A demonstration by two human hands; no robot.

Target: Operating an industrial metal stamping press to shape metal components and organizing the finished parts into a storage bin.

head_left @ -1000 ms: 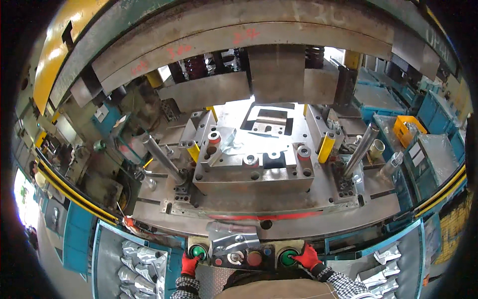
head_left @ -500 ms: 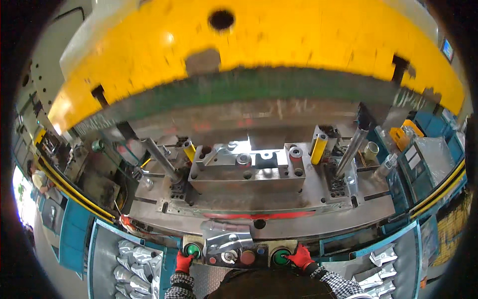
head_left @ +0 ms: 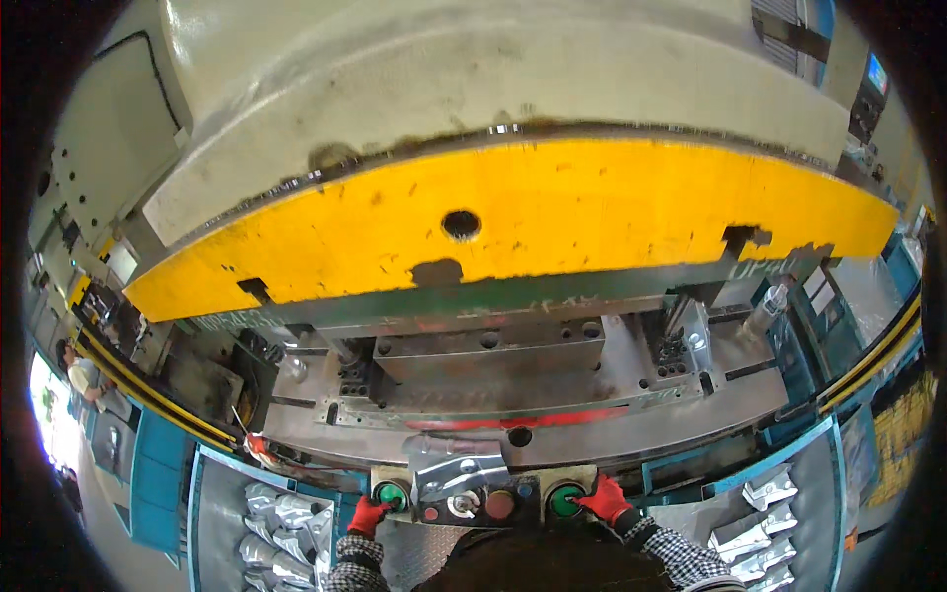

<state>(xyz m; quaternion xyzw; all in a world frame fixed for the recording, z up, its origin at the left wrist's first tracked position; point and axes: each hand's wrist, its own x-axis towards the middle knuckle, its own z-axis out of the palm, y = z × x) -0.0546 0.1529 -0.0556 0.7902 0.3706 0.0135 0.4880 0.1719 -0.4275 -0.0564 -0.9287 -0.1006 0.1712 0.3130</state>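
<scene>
My left hand [head_left: 369, 515], in a red glove, rests at the left end of the control panel, a finger or thumb on the green push button [head_left: 392, 496]. At the other end, my right hand [head_left: 607, 500], also red-gloved, reaches a digit onto the second green push button [head_left: 566, 500]. Neither hand holds anything; their fingers are apart. Between them a bent silver sheet-metal part [head_left: 459, 470] lies on the panel, behind a red button [head_left: 499, 505] and a selector switch [head_left: 463, 504]. Ahead, the yellow press ram [head_left: 572, 212] is down over the lower die [head_left: 488, 357], hiding its top.
Blue-edged bins with silver formed parts stand on the left [head_left: 279, 528] and right [head_left: 755, 528]. The press bed [head_left: 395, 439] stretches behind the panel. A red-tipped tool [head_left: 258, 449] lies at its left edge. Yellow rails [head_left: 158, 395] run along the side. Another person [head_left: 84, 375] is far left.
The yellow ram and upper die have come down over the lower die, covering its top and guide posts. Both my hands stay at the green buttons; the view has shifted slightly.
</scene>
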